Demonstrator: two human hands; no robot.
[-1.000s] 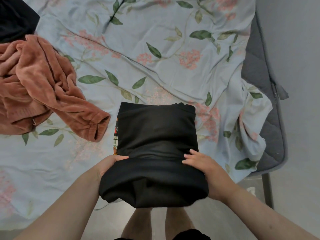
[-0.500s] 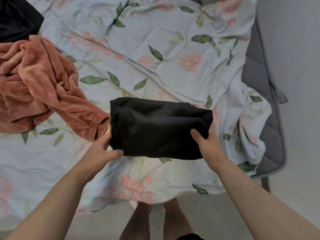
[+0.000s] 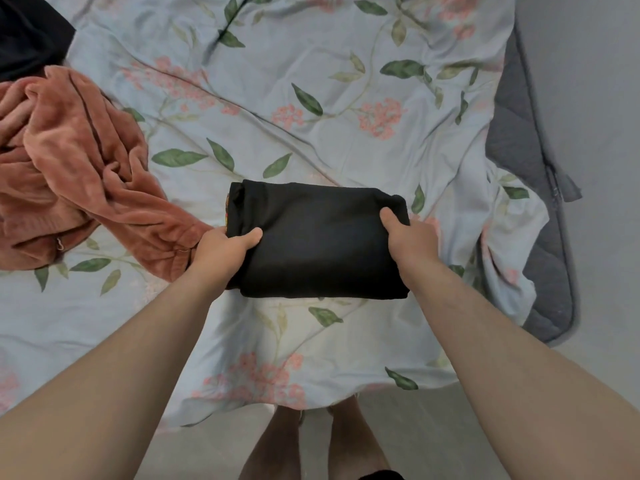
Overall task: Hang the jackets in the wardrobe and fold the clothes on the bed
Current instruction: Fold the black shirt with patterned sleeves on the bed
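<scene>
A folded black garment (image 3: 318, 244) forms a compact rectangle near the front edge of the bed (image 3: 346, 109), which has a pale blue floral sheet. My left hand (image 3: 221, 252) grips its left end, thumb on top and fingers hidden underneath. My right hand (image 3: 408, 239) grips its right end the same way. A rust-orange velvet garment (image 3: 79, 174) lies crumpled at the left, one sleeve reaching close to my left hand.
Another black piece of clothing (image 3: 27, 32) lies at the top left corner. The grey mattress edge (image 3: 533, 202) shows at the right, beside a pale floor. My bare legs (image 3: 311, 441) stand just below the hanging sheet.
The near half of the black garment was folded over into a smaller rectangle. Both hands then shifted from its near edge to its two ends, and it now sits squarer on the bed.
</scene>
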